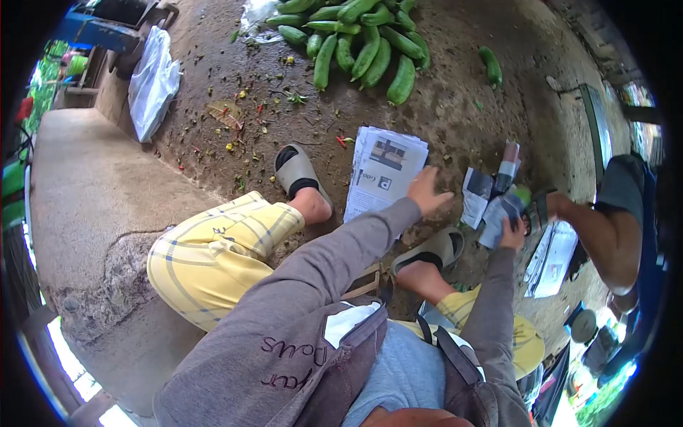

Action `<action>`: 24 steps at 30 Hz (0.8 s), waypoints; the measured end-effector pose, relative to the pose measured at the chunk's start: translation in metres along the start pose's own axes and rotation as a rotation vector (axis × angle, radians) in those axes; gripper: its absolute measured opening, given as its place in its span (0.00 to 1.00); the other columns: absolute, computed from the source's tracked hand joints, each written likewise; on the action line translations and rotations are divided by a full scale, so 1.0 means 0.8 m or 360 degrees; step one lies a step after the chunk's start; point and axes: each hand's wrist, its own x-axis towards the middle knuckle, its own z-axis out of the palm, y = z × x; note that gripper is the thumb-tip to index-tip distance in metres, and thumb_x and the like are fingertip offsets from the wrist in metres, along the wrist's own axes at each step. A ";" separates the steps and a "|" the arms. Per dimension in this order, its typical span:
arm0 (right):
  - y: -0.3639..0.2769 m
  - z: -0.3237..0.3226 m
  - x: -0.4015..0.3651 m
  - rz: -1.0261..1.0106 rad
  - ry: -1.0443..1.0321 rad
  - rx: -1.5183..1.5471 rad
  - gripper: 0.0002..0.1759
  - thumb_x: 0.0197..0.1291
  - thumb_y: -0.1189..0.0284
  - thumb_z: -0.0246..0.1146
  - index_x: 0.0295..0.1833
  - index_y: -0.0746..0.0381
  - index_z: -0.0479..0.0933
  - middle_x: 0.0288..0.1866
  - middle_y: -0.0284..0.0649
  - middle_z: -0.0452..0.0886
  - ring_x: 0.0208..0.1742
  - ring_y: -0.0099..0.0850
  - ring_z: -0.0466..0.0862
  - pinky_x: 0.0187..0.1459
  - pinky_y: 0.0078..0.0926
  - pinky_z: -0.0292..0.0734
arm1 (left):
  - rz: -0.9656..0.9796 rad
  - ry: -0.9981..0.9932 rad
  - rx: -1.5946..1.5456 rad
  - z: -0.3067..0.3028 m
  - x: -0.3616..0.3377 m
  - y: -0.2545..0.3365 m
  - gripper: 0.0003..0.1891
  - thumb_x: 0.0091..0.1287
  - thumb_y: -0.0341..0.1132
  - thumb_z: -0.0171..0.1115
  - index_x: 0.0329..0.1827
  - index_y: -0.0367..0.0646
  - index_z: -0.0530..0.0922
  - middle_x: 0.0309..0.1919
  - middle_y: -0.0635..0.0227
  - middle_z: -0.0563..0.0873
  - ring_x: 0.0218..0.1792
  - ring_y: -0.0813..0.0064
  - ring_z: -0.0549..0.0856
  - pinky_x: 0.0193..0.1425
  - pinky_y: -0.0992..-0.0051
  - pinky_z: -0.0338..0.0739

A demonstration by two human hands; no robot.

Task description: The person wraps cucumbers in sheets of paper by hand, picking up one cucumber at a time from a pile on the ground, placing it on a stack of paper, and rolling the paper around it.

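My left hand [425, 193], fingers apart and nothing in it, is over the right edge of a stack of newspaper sheets [377, 171] on the ground. To the right, my right hand [511, 233] closes around a cucumber wrapped in newspaper [498, 219], whose green end [523, 193] shows. Two more newspaper-wrapped pieces lie right beside it, one printed dark and white [477, 193] and one with a reddish end [508, 165]. What these two contain is hidden. Beyond the stack is a heap of green cucumbers [370, 46], with a single cucumber [490, 66] lying apart.
Another person's bent leg [601, 235] is close by on the right, near more newspaper [551, 262]. A white plastic bag [153, 85] rests by a concrete ledge [107, 171] on the left. Small plant scraps and red chillies [343, 141] litter the ground. My sandalled feet flank the stack.
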 end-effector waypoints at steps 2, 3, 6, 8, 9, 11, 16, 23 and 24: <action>0.045 -0.032 0.005 0.0305 0.0289 -0.0143 0.29 0.51 0.64 0.69 0.54 0.71 0.73 0.48 0.48 0.81 0.48 0.35 0.80 0.51 0.29 0.73 | -0.0076 0.0117 0.0636 -0.038 -0.031 -0.041 0.44 0.49 0.50 0.70 0.67 0.41 0.61 0.70 0.50 0.56 0.71 0.50 0.54 0.72 0.53 0.50; 0.075 -0.040 0.006 0.0428 0.0416 -0.0404 0.29 0.49 0.61 0.69 0.52 0.69 0.75 0.45 0.48 0.82 0.46 0.37 0.81 0.49 0.31 0.74 | -0.0158 0.0196 0.0994 -0.049 -0.043 -0.060 0.45 0.48 0.49 0.71 0.67 0.42 0.61 0.71 0.52 0.55 0.72 0.50 0.52 0.72 0.50 0.49; 0.129 -0.034 0.003 0.0712 0.0386 -0.1112 0.29 0.44 0.57 0.69 0.49 0.65 0.77 0.42 0.49 0.83 0.41 0.44 0.82 0.46 0.37 0.75 | -0.0268 -0.0013 0.1349 -0.086 -0.069 -0.083 0.49 0.46 0.51 0.73 0.70 0.44 0.57 0.72 0.55 0.52 0.73 0.52 0.49 0.71 0.46 0.47; 0.124 -0.021 0.018 0.0810 0.0321 -0.1433 0.29 0.42 0.57 0.69 0.49 0.63 0.78 0.43 0.49 0.82 0.41 0.46 0.82 0.47 0.39 0.75 | -0.0193 -0.0177 0.1487 -0.097 -0.074 -0.095 0.53 0.44 0.52 0.74 0.72 0.44 0.55 0.73 0.55 0.49 0.74 0.51 0.47 0.71 0.46 0.47; 0.111 -0.008 0.024 0.0841 0.0336 -0.1530 0.28 0.42 0.57 0.68 0.49 0.61 0.78 0.43 0.48 0.82 0.42 0.46 0.81 0.48 0.40 0.75 | -0.0218 -0.0231 0.1505 -0.098 -0.072 -0.092 0.54 0.43 0.53 0.74 0.72 0.44 0.53 0.73 0.54 0.48 0.74 0.50 0.47 0.71 0.46 0.46; 0.028 0.039 0.000 0.0485 0.0737 -0.1661 0.27 0.42 0.60 0.68 0.49 0.60 0.78 0.45 0.47 0.81 0.45 0.46 0.80 0.50 0.41 0.74 | -0.0272 -0.0351 0.1550 -0.099 -0.067 -0.082 0.58 0.42 0.54 0.75 0.73 0.43 0.51 0.74 0.53 0.46 0.74 0.48 0.45 0.72 0.46 0.46; -0.104 0.241 0.069 -0.0337 0.0102 0.0125 0.24 0.48 0.78 0.64 0.54 0.66 0.73 0.49 0.44 0.78 0.51 0.33 0.78 0.50 0.27 0.74 | -0.0216 -0.0321 0.1571 -0.082 -0.061 -0.112 0.60 0.39 0.54 0.75 0.73 0.40 0.50 0.74 0.49 0.43 0.73 0.42 0.43 0.72 0.47 0.46; -0.310 0.587 0.099 -0.0260 -0.0612 -0.0599 0.33 0.55 0.60 0.59 0.65 0.62 0.63 0.59 0.52 0.72 0.58 0.48 0.74 0.61 0.39 0.68 | -0.0207 -0.0262 0.1513 -0.072 -0.061 -0.126 0.58 0.41 0.50 0.75 0.73 0.39 0.49 0.74 0.49 0.40 0.73 0.41 0.40 0.71 0.48 0.50; -0.325 0.601 0.096 -0.0073 -0.0651 -0.0693 0.35 0.54 0.60 0.59 0.67 0.61 0.61 0.61 0.52 0.70 0.60 0.48 0.72 0.62 0.39 0.67 | -0.0164 -0.0180 0.1536 -0.062 -0.063 -0.139 0.58 0.42 0.50 0.75 0.73 0.39 0.49 0.74 0.49 0.40 0.73 0.41 0.40 0.71 0.48 0.50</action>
